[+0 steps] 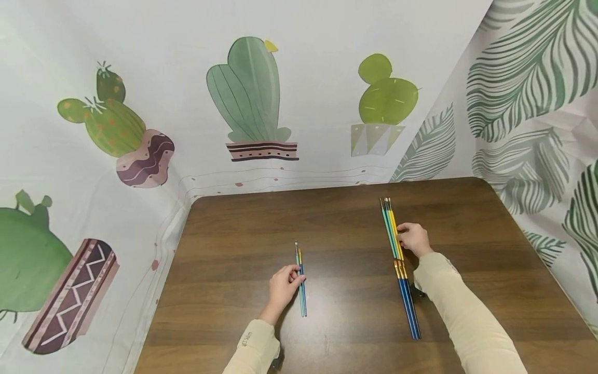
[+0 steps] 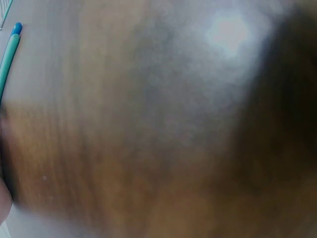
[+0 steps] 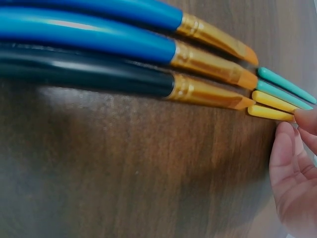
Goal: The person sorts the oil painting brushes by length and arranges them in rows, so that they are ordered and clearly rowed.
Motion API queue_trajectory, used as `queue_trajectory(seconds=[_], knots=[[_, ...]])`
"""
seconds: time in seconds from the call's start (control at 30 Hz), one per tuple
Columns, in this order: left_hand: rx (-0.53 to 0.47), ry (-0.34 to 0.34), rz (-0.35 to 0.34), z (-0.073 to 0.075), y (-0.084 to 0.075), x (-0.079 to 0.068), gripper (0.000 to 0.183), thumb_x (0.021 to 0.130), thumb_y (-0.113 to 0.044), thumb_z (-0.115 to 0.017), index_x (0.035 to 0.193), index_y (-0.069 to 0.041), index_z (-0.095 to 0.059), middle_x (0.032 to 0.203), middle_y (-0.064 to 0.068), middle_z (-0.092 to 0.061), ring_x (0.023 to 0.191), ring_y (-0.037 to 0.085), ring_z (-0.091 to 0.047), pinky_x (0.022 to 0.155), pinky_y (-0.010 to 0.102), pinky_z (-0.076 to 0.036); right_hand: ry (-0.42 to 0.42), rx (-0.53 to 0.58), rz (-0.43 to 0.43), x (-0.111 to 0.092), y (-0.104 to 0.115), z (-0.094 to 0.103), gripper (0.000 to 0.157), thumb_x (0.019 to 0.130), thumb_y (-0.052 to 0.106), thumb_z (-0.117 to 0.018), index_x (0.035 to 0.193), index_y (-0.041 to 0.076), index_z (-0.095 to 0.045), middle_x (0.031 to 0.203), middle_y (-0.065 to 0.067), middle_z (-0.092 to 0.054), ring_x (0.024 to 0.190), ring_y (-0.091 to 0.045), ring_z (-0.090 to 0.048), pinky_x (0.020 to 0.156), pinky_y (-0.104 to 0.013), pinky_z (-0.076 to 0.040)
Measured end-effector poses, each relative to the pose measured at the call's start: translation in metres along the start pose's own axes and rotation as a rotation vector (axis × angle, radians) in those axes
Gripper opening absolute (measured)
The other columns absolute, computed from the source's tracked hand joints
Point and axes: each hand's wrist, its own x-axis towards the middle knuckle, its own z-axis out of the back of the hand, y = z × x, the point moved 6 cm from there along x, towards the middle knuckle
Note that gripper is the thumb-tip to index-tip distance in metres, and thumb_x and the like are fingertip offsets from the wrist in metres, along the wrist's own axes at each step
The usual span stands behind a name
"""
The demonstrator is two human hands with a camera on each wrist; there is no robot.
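Observation:
In the head view my left hand [image 1: 282,286] pinches a teal paintbrush [image 1: 301,303] and a blue paintbrush [image 1: 305,304], which lie side by side near the table's middle. A teal handle [image 2: 8,57] with a blue tip shows at the left wrist view's edge. Farther right, my right hand [image 1: 413,238] holds the outer yellow paintbrush [image 1: 399,251] between thumb and fingers. Another yellow one and teal paintbrushes [image 1: 389,231] lie against it, bristles pointing away. The right wrist view shows the fingers [image 3: 283,144] at the yellow handle [image 3: 270,113].
Just below the yellow and teal row lie blue paintbrushes [image 1: 407,306] and a darker paintbrush [image 3: 89,72], their gold ferrules almost touching the yellow and teal handle ends. The brown wooden table [image 1: 233,223] ends at a cactus-print cloth [image 1: 322,104] behind and at the left.

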Motion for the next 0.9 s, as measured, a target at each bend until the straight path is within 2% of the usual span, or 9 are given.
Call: queue_trajectory(seconds=[0.4,0.57,0.73,0.9], knots=[[-0.011,0.005,-0.007,0.001,-0.002,0.001,0.02,0.073,-0.024,-0.071,0.086,-0.012,-0.064,0.064,-0.008,-0.052,0.057,0.0,-0.046,0.053,0.014,-0.037,0.002,0.008,-0.003,-0.003,0.002,0.004,0.029,0.085,0.007,-0.052,0.111,-0.007,-0.052,0.073,-0.013,-0.058,0.057,-0.015,-0.052,0.053,-0.027,-0.046],[-0.015,0.002,-0.016,0.001,-0.002,0.001,0.02,0.073,-0.023,-0.071,0.086,-0.011,-0.064,0.063,-0.008,-0.053,0.056,0.001,-0.046,0.053,0.014,-0.036,-0.004,0.046,0.001,-0.004,0.009,0.007,0.031,0.086,0.009,-0.051,0.113,-0.006,-0.051,0.081,-0.018,-0.059,0.059,-0.017,-0.054,0.054,-0.027,-0.047],[-0.018,-0.02,-0.038,0.002,-0.002,0.001,0.019,0.072,-0.023,-0.072,0.085,-0.011,-0.064,0.063,-0.008,-0.052,0.056,0.0,-0.045,0.053,0.014,-0.036,0.012,0.165,0.024,-0.007,0.029,0.006,0.036,0.086,0.008,-0.051,0.119,-0.006,-0.047,0.085,-0.021,-0.056,0.06,-0.016,-0.054,0.056,-0.029,-0.05],[-0.014,-0.028,-0.05,0.003,-0.003,0.0,0.019,0.072,-0.022,-0.072,0.085,-0.011,-0.064,0.062,-0.008,-0.052,0.056,0.0,-0.045,0.052,0.015,-0.035,0.097,0.364,0.055,-0.016,0.057,-0.009,0.044,0.084,0.006,-0.054,0.124,-0.007,-0.04,0.076,-0.007,-0.053,0.055,-0.009,-0.053,0.052,-0.026,-0.049]])
